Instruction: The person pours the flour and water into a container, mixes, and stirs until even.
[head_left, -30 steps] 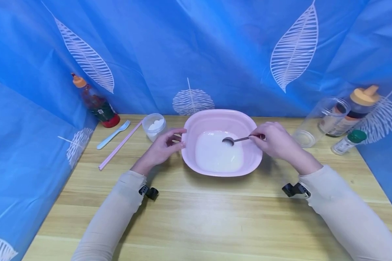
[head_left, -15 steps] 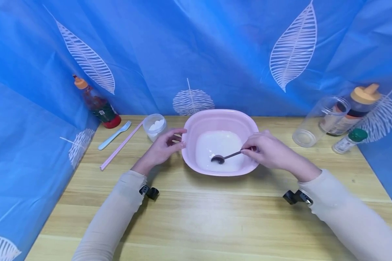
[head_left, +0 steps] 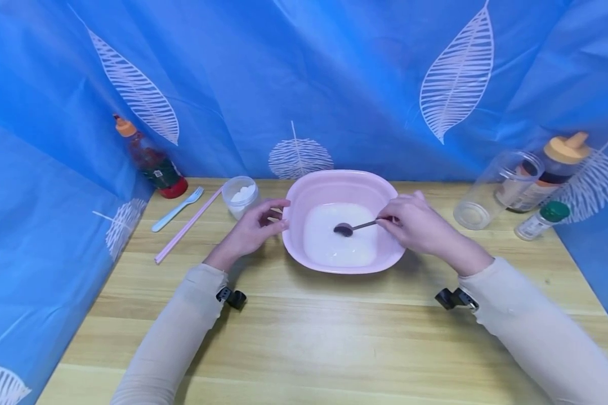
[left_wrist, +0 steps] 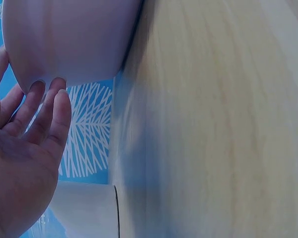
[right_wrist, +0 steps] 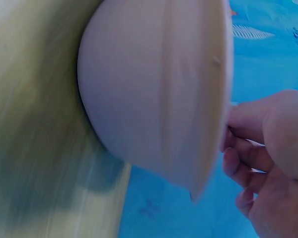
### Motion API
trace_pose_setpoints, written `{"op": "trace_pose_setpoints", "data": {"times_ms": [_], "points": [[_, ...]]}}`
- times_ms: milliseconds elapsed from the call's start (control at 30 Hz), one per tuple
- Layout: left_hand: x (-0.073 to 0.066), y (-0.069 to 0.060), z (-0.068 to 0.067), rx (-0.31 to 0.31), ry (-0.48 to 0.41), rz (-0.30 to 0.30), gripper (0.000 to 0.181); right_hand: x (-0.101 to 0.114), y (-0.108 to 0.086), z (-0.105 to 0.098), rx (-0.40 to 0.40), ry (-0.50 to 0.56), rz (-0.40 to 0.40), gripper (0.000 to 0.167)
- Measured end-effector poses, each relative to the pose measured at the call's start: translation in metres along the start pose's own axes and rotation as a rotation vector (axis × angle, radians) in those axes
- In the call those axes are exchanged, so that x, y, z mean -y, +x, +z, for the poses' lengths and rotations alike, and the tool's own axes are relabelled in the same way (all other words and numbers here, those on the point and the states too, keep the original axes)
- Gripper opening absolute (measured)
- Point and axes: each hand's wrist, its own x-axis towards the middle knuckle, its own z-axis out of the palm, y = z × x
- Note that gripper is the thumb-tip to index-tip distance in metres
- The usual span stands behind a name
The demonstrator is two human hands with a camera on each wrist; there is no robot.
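A pink basin [head_left: 344, 179] stands on the wooden table with white liquid [head_left: 324, 242] covering its bottom. At its left side my left hand [head_left: 250, 229] holds the handle, thumb at the rim. In the left wrist view the fingertips [left_wrist: 54, 87] bear on the basin's outer edge. Over the basin's right rim, my right hand [head_left: 410, 223] pinches the handle of a dark metal spoon [head_left: 343, 229]. Its bowl is at the liquid, near the middle; how deep it dips is hard to tell. From the right wrist, the basin wall [right_wrist: 139, 89] hides the spoon.
Left of the basin are a clear jar [head_left: 240, 198] with white contents, a pink straw-like stick [head_left: 187, 226], a light blue fork [head_left: 177, 210] and a red sauce bottle [head_left: 157, 169]. A clear cup [head_left: 494, 191], a dark sauce bottle [head_left: 549, 171] and a green-capped shaker [head_left: 542, 220] stand right.
The spoon bowl has swept from the middle right toward the near left of the basin, then slightly away and right. My right hand moved along with it; the left hand stayed on the handle.
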Motion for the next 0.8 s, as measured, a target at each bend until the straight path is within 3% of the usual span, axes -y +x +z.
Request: {"op": "trace_pose_setpoints", "data": {"times_ms": [233, 367, 600, 800], "points": [[-0.001, 0.000, 0.003, 0.006, -0.003, -0.002, 0.051, 0.007, 0.027, 0.021, -0.033, 0.000, -0.040, 0.006], [-0.002, 0.001, 0.004, 0.011, -0.003, 0.008, 0.050, 0.002, 0.033, 0.020, -0.047, -0.018, 0.016, 0.009], [-0.001, 0.001, 0.003, 0.005, -0.004, 0.003, 0.050, -0.016, 0.015, -0.005, -0.047, -0.076, 0.103, 0.011], [0.001, 0.000, 0.001, 0.003, 0.002, -0.004, 0.049, -0.013, 0.000, -0.011, -0.005, -0.045, 0.098, 0.008]]}}
